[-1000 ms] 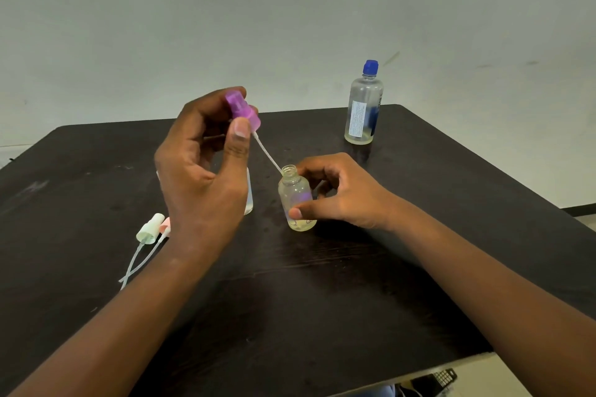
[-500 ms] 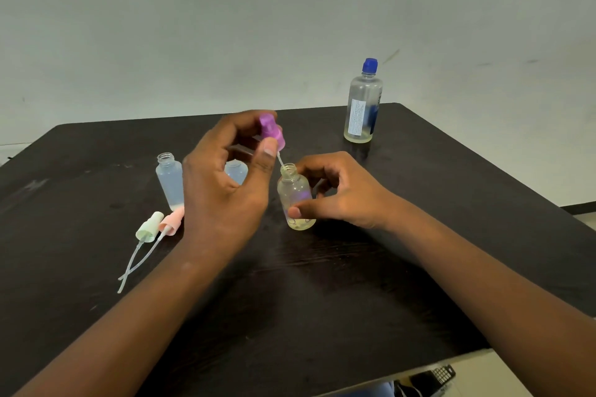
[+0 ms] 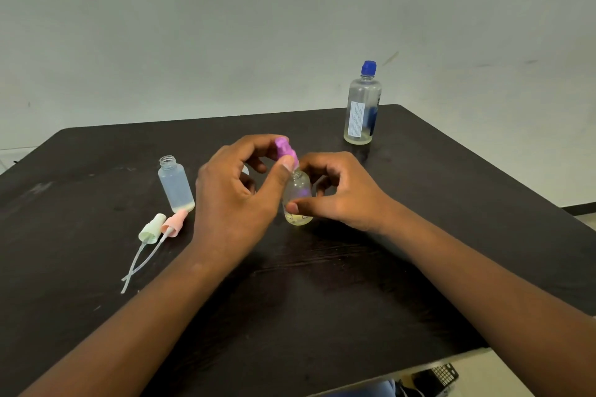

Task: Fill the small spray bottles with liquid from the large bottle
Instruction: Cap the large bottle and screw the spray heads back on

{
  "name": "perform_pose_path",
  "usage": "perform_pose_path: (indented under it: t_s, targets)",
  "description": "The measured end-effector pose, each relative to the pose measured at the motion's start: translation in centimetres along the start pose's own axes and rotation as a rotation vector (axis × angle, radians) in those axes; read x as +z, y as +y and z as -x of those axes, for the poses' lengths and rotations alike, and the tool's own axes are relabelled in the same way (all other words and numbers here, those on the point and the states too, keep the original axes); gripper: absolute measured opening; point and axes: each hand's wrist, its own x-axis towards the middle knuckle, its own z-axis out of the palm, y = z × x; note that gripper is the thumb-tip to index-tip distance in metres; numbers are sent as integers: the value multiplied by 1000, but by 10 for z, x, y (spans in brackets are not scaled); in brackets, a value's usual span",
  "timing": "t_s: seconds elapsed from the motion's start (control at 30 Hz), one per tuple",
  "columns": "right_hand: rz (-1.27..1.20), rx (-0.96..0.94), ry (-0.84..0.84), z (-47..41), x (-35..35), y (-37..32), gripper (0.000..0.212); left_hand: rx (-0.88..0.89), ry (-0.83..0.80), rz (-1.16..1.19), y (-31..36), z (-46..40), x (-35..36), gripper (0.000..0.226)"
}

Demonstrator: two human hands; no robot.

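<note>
Now, head view: held a purple spray cap [image 3: 285, 150] pinched between thumb and fingers of the left hand [image 3: 237, 200], brought down from well above to sit right at the neck of the small spray bottle [image 3: 298, 200], dip tube gone inside where a second ago it had hung in the air. Wrapped thumb and fingers of the right hand [image 3: 335, 192] around that bottle, kept upright on the dark worktop [image 3: 322, 300], a shallow layer of yellowish liquid at its bottom. Meant, probably, only the screwing-down left for this one. Left uncapped to the left: another small bottle [image 3: 175, 185], a little liquid inside, with a pale green cap [image 3: 152, 228] and a pink cap [image 3: 174, 223] lying just beside it, tubes crossed. Stood capped at the far edge, well apart: large bottle [image 3: 362, 106], nearly empty.
</note>
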Motion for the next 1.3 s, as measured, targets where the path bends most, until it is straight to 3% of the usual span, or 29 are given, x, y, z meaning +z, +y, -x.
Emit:
perform_pose_path:
  t_s: [0.37,0.57,0.7,0.87,1.3]
  targets:
    - [6,-16,-37,0,2,-3,30,-8,-32,22,1,2,1,33]
    - [16,-38,-24,0,1,-4,28,35,-10,-16,2,2,1,22]
    - [9,-26,-26,1,3,-5,27,-29,-9,48,4,3,1,34]
    - [10,-25,-37,1,2,-5,27,22,-19,26,5,3,1,26]
    - [3,-46,-15,1,2,-5,26,81,-42,-36,7,2,-1,31]
